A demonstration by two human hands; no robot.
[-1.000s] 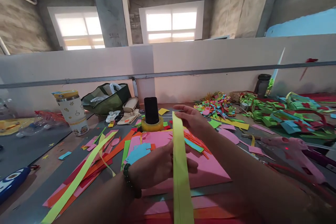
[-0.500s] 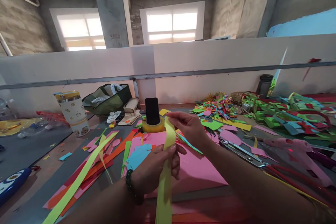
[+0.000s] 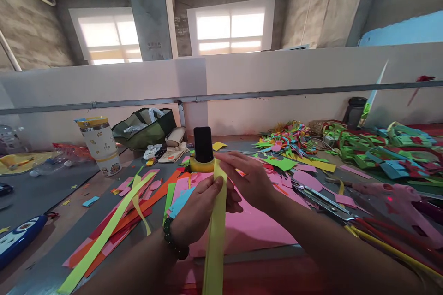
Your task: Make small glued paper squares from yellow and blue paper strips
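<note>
My left hand (image 3: 195, 209), with a dark bead bracelet (image 3: 172, 239) at the wrist, is closed around a stack of long yellow paper strips (image 3: 215, 239), its thumb lying across the front. The strips stand upright and run down past the bottom edge of the view. At their upper end my right hand (image 3: 254, 179) presses its straightened fingers together on the paper; its thumb is hidden. Beneath both hands lies a pink paper sheet (image 3: 263, 226). Partly behind the left hand are blue paper pieces (image 3: 182, 200).
Behind the hands a phone (image 3: 203, 144) leans upright on a yellow tape roll (image 3: 201, 166). Scissors (image 3: 323, 203) and a pink glue gun (image 3: 398, 198) lie to the right. Coloured strips (image 3: 104, 239) and a white tumbler (image 3: 102, 147) are at the left. Paper ornaments (image 3: 289, 137) pile up behind.
The top of the yellow strip, bent over before, now looks straighter and flatter. My right fingers have stretched out along its end, and my left thumb has shifted slightly up and left.
</note>
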